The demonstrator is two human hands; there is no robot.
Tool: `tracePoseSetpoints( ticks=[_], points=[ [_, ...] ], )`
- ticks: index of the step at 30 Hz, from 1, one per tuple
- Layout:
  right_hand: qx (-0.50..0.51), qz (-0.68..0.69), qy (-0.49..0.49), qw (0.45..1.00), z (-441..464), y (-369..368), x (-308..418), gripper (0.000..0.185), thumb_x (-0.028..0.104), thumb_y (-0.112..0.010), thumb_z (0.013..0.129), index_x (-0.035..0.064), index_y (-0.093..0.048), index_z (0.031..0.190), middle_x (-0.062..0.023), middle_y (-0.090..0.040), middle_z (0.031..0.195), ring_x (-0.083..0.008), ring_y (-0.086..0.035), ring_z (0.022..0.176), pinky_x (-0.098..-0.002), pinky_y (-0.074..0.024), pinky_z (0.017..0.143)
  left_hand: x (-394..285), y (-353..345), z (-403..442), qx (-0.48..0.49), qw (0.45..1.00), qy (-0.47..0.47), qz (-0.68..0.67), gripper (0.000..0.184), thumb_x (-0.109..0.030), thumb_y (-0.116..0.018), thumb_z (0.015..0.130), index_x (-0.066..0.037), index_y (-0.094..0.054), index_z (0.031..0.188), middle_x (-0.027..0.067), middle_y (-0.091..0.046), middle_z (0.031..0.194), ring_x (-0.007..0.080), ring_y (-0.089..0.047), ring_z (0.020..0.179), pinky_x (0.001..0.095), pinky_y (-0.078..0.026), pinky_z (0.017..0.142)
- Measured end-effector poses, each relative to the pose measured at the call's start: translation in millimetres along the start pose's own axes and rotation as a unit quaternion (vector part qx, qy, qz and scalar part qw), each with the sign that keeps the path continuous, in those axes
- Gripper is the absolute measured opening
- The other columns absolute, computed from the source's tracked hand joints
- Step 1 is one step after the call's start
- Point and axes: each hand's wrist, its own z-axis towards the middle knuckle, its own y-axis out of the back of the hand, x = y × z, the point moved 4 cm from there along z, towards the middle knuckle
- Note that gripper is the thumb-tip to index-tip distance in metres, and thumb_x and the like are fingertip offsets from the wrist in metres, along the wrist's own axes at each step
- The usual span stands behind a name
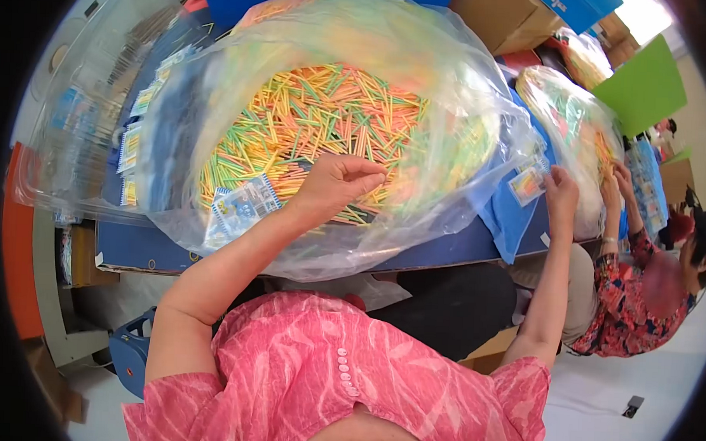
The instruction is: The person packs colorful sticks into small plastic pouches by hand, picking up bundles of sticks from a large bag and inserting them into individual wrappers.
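Note:
Thin pastel sticks in yellow, green and pink (pixel 318 114) fill a large clear plastic bag (pixel 249 77) in front of me. My left hand (pixel 331 190) is over the near part of the pile, thumb and fingers drawn together in a pinch; what they hold, if anything, cannot be made out. Beside its wrist, a blue-and-white printed packet (pixel 244 207) lies on the sticks. Off to the right, my right hand (pixel 562 195) is closed with its fingertips at the edge of a small clear packet (pixel 527 185) with yellow-orange contents, over a blue cloth (pixel 509 214).
A clear plastic bin (pixel 83 157) with similar packets stands on the left. Cardboard boxes (pixel 496 19) are at the back. On the right, a co-worker in a floral top (pixel 638 300) has both hands at another filled bag (pixel 566 127). A green board (pixel 645 87) rises behind it.

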Motion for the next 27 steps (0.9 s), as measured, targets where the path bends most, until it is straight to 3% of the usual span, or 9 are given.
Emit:
tracePoseSetpoints(
  ticks=[3, 6, 9, 13, 15, 16, 20, 23, 27],
  points=[
    [-0.092, 0.132, 0.146, 0.976, 6.5, 46.6, 132.8, 0.008, 0.003, -0.062, 0.084, -0.0034, -0.067, 0.085, -0.0093, -0.065, 0.077, -0.0152, -0.060, 0.071, -0.0262, -0.0480, 0.066, -14.9, 13.1, 10.6, -0.067, 0.996, -0.042, 0.039, 0.030, -0.020, -0.067, 0.088, 0.001, -0.067, 0.109, 0.0055, -0.069, 0.090, 0.0091, -0.062, 0.087, 0.0258, -0.050, 0.077],
    [0.330, 0.336, 0.247, 0.847, -11.8, 5.2, 243.6, 0.018, 0.015, -0.065, 0.086, -0.0022, -0.069, 0.089, -0.0101, -0.067, 0.085, -0.0165, -0.062, 0.079, -0.0288, -0.0485, 0.071, -61.8, 28.6, 52.8, -0.057, 0.991, -0.070, 0.096, 0.052, -0.030, -0.066, 0.087, 0.003, -0.054, 0.126, 0.0133, -0.061, 0.117, 0.0188, -0.057, 0.108, 0.0316, -0.046, 0.091],
    [0.470, 0.323, 0.304, 0.763, -7.6, -54.7, 294.5, 0.031, 0.021, -0.064, 0.088, 0.0008, -0.065, 0.112, -0.0138, -0.067, 0.100, -0.0205, -0.062, 0.093, -0.0327, -0.0479, 0.084, -97.8, 36.1, 93.8, -0.072, 0.982, -0.170, 0.033, 0.063, -0.037, -0.068, 0.084, 0.006, -0.051, 0.128, 0.0192, -0.043, 0.141, 0.0283, -0.048, 0.124, 0.0362, -0.040, 0.102],
    [0.136, 0.219, 0.154, 0.954, 85.9, -72.3, 258.8, 0.057, 0.030, -0.065, 0.087, 0.0051, -0.046, 0.135, -0.0195, -0.057, 0.126, -0.0305, -0.057, 0.111, -0.0378, -0.0435, 0.096, -137.2, 55.2, 135.7, -0.130, 0.933, -0.321, 0.095, 0.060, -0.036, -0.069, 0.083, -0.002, -0.053, 0.130, 0.0194, -0.036, 0.146, 0.0280, -0.039, 0.132, 0.0376, -0.034, 0.107],
    [-0.119, -0.003, 0.371, 0.921, 120.5, -39.4, 242.0, 0.047, 0.028, -0.066, 0.085, 0.0048, -0.058, 0.124, -0.0208, -0.062, 0.116, -0.0329, -0.059, 0.107, -0.0397, -0.0443, 0.095, -146.3, 66.7, 149.2, -0.080, 0.928, -0.348, 0.109, 0.068, -0.037, -0.069, 0.084, -0.008, -0.042, 0.139, 0.0222, -0.014, 0.152, 0.0318, -0.015, 0.141, 0.0423, -0.019, 0.113],
    [-0.120, -0.008, 0.373, 0.920, 124.8, -36.5, 245.9, 0.047, 0.028, -0.066, 0.085, 0.0048, -0.058, 0.124, -0.0208, -0.062, 0.116, -0.0329, -0.059, 0.107, -0.0397, -0.0443, 0.095, -149.5, 68.8, 153.8, -0.055, 0.924, -0.361, 0.117, 0.073, -0.037, -0.070, 0.084, -0.011, -0.037, 0.143, 0.0236, -0.003, 0.156, 0.0338, -0.004, 0.145, 0.0446, -0.012, 0.115],
    [0.063, -0.085, 0.307, 0.946, 122.4, -61.3, 272.0, 0.031, 0.022, -0.065, 0.082, 0.0053, -0.068, 0.108, -0.0204, -0.067, 0.102, -0.0327, -0.061, 0.102, -0.0410, -0.0457, 0.092, -143.1, 74.0, 164.6, -0.167, 0.879, -0.405, 0.191, 0.052, -0.033, -0.071, 0.079, -0.011, -0.060, 0.125, 0.0168, -0.045, 0.141, 0.0293, -0.040, 0.131, 0.0376, -0.033, 0.108],
    [0.257, 0.117, 0.337, 0.898, 94.0, -89.7, 296.8, 0.015, 0.014, -0.062, 0.080, 0.0047, -0.071, 0.087, -0.0190, -0.068, 0.083, -0.0303, -0.064, 0.093, -0.0402, -0.0485, 0.084, -139.5, 72.8, 140.5, -0.145, 0.841, -0.456, 0.252, 0.047, -0.033, -0.069, 0.081, -0.010, -0.062, 0.122, 0.0124, -0.052, 0.134, 0.0278, -0.044, 0.127, 0.0377, -0.035, 0.106],
    [0.343, -0.308, 0.292, 0.838, 113.2, -111.0, 259.4, 0.024, 0.020, -0.050, 0.087, 0.0017, -0.065, 0.091, -0.0177, -0.066, 0.103, -0.0345, -0.060, 0.099, -0.0452, -0.0464, 0.086, -118.5, 69.8, 139.7, -0.091, 0.828, -0.414, 0.366, 0.036, -0.029, -0.070, 0.080, -0.011, -0.067, 0.111, 0.0089, -0.059, 0.124, 0.0277, -0.049, 0.121, 0.0382, -0.038, 0.102]
  ],
)
